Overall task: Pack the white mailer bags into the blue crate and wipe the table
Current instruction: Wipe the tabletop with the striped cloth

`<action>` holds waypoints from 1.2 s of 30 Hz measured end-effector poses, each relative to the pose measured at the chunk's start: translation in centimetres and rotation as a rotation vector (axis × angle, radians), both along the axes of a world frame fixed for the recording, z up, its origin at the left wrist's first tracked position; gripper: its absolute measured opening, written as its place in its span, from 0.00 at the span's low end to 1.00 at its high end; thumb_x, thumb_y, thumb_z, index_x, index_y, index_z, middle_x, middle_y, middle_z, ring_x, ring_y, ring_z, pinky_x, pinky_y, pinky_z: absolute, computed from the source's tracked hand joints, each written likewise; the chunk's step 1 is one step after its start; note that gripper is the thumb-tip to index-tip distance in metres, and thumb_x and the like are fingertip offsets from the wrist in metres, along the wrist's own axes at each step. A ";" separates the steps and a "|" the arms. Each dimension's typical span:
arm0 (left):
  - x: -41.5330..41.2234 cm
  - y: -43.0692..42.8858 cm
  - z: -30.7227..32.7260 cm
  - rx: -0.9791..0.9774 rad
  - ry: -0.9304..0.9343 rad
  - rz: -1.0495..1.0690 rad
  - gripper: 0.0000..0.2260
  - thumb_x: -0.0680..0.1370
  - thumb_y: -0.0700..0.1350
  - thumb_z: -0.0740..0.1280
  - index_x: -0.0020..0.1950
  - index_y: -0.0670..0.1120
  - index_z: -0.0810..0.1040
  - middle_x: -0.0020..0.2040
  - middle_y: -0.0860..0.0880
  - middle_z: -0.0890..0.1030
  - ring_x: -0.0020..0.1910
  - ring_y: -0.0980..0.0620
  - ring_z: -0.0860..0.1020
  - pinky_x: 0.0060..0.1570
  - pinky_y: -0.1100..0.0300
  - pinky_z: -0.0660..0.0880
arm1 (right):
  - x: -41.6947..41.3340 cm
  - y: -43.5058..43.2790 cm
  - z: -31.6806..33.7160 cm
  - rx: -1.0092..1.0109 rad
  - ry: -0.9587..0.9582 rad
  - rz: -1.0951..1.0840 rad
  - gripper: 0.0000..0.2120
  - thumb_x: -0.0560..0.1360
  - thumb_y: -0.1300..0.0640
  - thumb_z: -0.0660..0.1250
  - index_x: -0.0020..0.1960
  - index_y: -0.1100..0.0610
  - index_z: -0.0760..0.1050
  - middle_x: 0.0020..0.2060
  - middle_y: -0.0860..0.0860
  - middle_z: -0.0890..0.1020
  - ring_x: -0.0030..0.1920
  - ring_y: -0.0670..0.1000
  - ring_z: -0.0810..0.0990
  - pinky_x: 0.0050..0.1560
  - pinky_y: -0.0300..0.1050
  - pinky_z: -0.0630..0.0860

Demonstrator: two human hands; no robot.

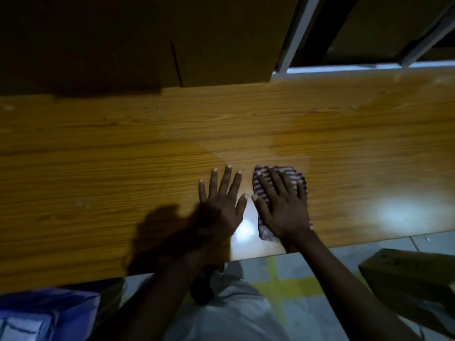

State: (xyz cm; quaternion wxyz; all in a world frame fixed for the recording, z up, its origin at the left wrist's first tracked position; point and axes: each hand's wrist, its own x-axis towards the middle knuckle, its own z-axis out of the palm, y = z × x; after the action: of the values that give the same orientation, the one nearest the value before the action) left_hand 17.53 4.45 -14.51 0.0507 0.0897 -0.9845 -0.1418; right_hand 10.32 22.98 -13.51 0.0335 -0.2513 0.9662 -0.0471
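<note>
On the wood-grain table [98, 168], left hand [221, 203] lies flat; right hand [283, 205] flattens striped cloth [294, 175].

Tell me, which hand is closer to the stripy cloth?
The right hand. It lies flat on top of the stripy cloth, pressing it to the table. The left hand rests on bare wood just left of the cloth.

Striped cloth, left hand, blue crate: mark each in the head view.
striped cloth [296, 176], head view, exposed far corner.
left hand [221, 200], head view, back of the hand.
blue crate [61, 297], head view, its blue wall at lower left.
</note>
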 end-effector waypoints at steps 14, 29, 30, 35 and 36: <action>5.4 4.0 -0.4 -0.037 -0.141 -0.022 0.29 0.85 0.63 0.49 0.84 0.53 0.54 0.85 0.51 0.49 0.83 0.40 0.45 0.76 0.31 0.44 | 2.7 4.6 0.7 0.008 -0.067 -0.033 0.30 0.81 0.31 0.43 0.81 0.37 0.48 0.82 0.44 0.50 0.82 0.50 0.49 0.78 0.61 0.48; 3.3 9.3 -0.2 0.003 -0.176 0.021 0.31 0.84 0.65 0.47 0.84 0.55 0.50 0.84 0.53 0.42 0.83 0.41 0.40 0.75 0.28 0.41 | 1.8 11.8 0.4 0.012 -0.059 -0.062 0.31 0.81 0.30 0.45 0.82 0.38 0.46 0.82 0.44 0.47 0.82 0.50 0.46 0.78 0.62 0.45; 3.1 9.8 -0.2 0.001 -0.170 0.034 0.31 0.84 0.65 0.48 0.84 0.55 0.50 0.84 0.53 0.43 0.83 0.41 0.41 0.75 0.28 0.42 | 2.2 11.1 0.3 0.016 -0.061 -0.008 0.32 0.81 0.30 0.45 0.82 0.39 0.46 0.82 0.44 0.47 0.82 0.50 0.45 0.78 0.61 0.44; 1.8 11.4 -0.5 -0.001 -0.157 0.116 0.31 0.84 0.65 0.49 0.84 0.55 0.49 0.84 0.53 0.43 0.83 0.43 0.40 0.75 0.30 0.40 | -3.0 11.9 0.6 -0.025 -0.071 0.062 0.32 0.81 0.29 0.44 0.82 0.38 0.49 0.82 0.44 0.50 0.82 0.50 0.49 0.78 0.63 0.48; 1.5 11.6 -0.5 0.006 -0.160 0.119 0.30 0.84 0.65 0.49 0.84 0.55 0.49 0.84 0.54 0.42 0.83 0.44 0.40 0.75 0.30 0.39 | -3.5 12.9 0.6 -0.029 -0.074 0.019 0.32 0.81 0.29 0.44 0.82 0.38 0.48 0.82 0.44 0.49 0.82 0.50 0.48 0.78 0.63 0.48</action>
State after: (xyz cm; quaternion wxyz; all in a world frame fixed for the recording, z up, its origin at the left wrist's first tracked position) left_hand 19.01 16.06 -15.01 -0.0200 0.1593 -0.9779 -0.1341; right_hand 6.80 35.88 -12.88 0.0661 -0.2591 0.9610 -0.0703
